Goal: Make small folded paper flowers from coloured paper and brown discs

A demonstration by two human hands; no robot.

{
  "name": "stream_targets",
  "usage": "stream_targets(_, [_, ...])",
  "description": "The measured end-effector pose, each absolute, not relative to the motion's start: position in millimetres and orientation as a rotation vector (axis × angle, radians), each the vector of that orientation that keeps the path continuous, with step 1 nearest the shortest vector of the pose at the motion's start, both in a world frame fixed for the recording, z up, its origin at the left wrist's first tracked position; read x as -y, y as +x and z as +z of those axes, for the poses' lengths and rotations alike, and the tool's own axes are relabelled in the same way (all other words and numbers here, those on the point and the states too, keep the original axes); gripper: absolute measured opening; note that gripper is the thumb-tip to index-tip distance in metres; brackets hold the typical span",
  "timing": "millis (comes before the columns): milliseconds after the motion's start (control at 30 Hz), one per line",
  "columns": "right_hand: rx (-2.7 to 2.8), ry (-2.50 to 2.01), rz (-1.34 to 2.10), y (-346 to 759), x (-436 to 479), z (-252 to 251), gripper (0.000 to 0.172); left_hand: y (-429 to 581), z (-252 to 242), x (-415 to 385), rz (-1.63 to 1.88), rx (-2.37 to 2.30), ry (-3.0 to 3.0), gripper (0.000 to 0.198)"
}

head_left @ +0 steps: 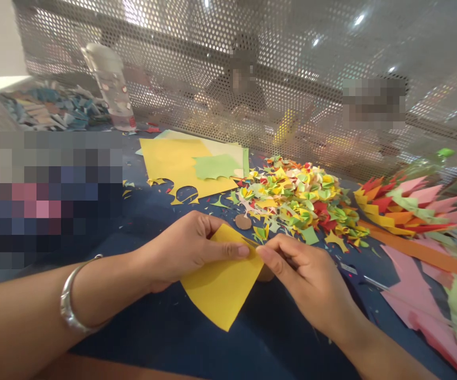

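Observation:
A sheet of yellow paper [224, 285] with a curved lower edge hangs over the dark blue table, held between the thumb and fingers of my left hand [190, 245]. The fingers of my right hand [303, 279] are pinched together at the sheet's right corner. A thin dark sliver shows between the two thumbs; what it is I cannot make out. Just beyond the paper a brown round disc [243, 221] lies on the table. Under my right fingertips another brown thing [265, 273] is mostly hidden.
Behind my hands lie larger yellow sheets [168, 161] with round cutouts and a green piece [214, 166]. A heap of colourful paper scraps [295, 195] spreads to the right, beside spiky folded paper [414, 206] and pink paper [406, 295]. A bottle [113, 87] stands back left, before a perforated metal screen [165, 68].

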State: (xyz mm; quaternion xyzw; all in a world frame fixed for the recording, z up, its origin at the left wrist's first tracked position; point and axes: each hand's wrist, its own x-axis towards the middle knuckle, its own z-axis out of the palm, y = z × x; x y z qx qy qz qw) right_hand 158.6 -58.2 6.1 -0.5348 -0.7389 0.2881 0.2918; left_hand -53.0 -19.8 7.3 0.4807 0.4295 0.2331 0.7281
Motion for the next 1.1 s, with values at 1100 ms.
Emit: stream_targets(1100, [1.924,-1.444,0.801,158.6,59.3,4.6,0.038,-55.3,4.5,18.9,0.533,-0.849,0.990,0.027])
